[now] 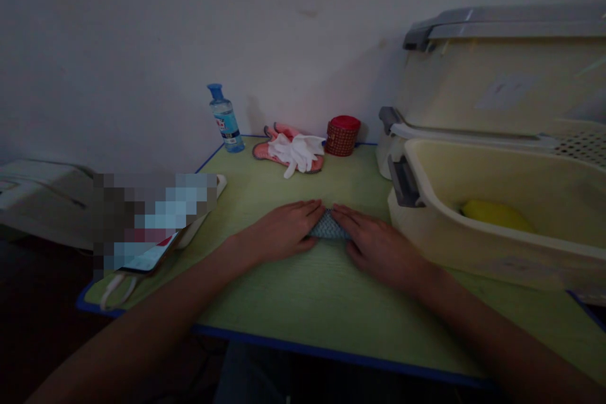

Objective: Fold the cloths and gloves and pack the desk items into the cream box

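Note:
A small grey-blue bundle with a woven-looking pattern (329,226) lies on the green table (303,303), in front of my body. It looks like rolled or folded cloth, though its ends are hidden under my fingers. My left hand (291,227) holds its left end, with the fingers together over the top and the thumb low at the near side. Around the right end, my right hand (376,246) is closed in much the same way, its thumb pointing down along the near side.
Open cream bin (473,259) at right, with a yellow thing (497,213) inside; a lidded bin (473,85) behind it. At the back are a blue bottle (230,126), white gloves (296,153) on an orange-pink item (316,164) and a red container (343,139). Left, a phone (149,255).

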Available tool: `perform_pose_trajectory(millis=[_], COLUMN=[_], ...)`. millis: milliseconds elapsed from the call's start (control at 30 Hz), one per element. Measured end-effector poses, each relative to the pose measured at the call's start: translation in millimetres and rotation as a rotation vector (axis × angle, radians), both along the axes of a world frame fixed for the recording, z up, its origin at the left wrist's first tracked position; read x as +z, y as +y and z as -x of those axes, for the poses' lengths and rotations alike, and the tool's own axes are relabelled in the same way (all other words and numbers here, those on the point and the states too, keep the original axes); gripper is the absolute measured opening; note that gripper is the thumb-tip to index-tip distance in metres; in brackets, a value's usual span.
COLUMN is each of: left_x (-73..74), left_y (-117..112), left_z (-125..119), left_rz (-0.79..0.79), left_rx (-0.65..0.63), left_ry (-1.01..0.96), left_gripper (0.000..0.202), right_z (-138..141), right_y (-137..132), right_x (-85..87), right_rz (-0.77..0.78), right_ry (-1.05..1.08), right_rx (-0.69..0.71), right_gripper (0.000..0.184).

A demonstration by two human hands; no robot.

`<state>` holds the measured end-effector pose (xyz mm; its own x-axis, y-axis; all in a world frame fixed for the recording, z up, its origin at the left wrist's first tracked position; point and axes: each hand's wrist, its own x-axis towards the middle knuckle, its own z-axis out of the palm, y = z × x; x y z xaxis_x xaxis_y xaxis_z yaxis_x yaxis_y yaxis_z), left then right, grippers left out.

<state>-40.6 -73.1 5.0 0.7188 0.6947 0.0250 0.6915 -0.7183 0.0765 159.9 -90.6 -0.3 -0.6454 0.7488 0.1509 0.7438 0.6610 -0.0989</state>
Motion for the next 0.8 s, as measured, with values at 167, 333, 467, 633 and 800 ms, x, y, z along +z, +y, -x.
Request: perform_pose_trajectory(millis=[167, 333, 467, 633, 800], left_x=[-4.0, -3.7, -4.0, -8.0, -8.4], left_y=[16, 33, 32, 26, 28], left_z=[10, 13, 5, -3, -2], left_rz=[0.126, 0.477, 0.657, 0.663, 0.589], left_rx=[0.058, 0.344, 0.404, 0.51, 0.545], left_ry=[-0.305, -0.943, -1.345, -1.391, -1.353], left_gripper=[0.046, 0.022, 0.027, 0.028, 0.032], right_z=[-1, 4, 10, 10, 10], right_y=[7, 12, 12, 14, 14], right_x=[-2.4, -4.2, -9.3, -19.7, -19.3], right_rz=[0.154, 0.357, 0.543, 0.573, 0.642], right_ry=[0.333, 0.794, 1.152, 1.285, 1.289], right_rx=[-0.102, -0.361, -0.365, -0.384, -0.398], right_gripper=[0.045, 0.023, 0.032, 0.034, 0.035])
